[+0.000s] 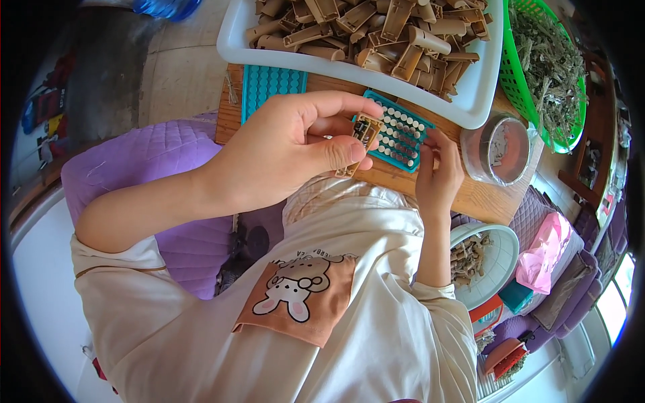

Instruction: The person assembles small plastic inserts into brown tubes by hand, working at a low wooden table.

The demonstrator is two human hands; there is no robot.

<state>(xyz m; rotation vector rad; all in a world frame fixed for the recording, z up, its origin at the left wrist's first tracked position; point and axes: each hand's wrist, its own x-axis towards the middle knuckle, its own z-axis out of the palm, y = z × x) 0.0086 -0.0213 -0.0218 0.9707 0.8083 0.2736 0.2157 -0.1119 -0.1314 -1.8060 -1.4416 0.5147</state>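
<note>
Pinched between the left hand's [295,144] thumb and fingers, a small brown casing [365,130] sits just left of the teal tray [401,165]; the right hand [440,171] curls at the tray's right edge, its hold unclear.

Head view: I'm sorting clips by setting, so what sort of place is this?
Probably a living room doubling as a workspace: purple quilted seating, a wooden table, a white tub of similar brown parts.
</note>
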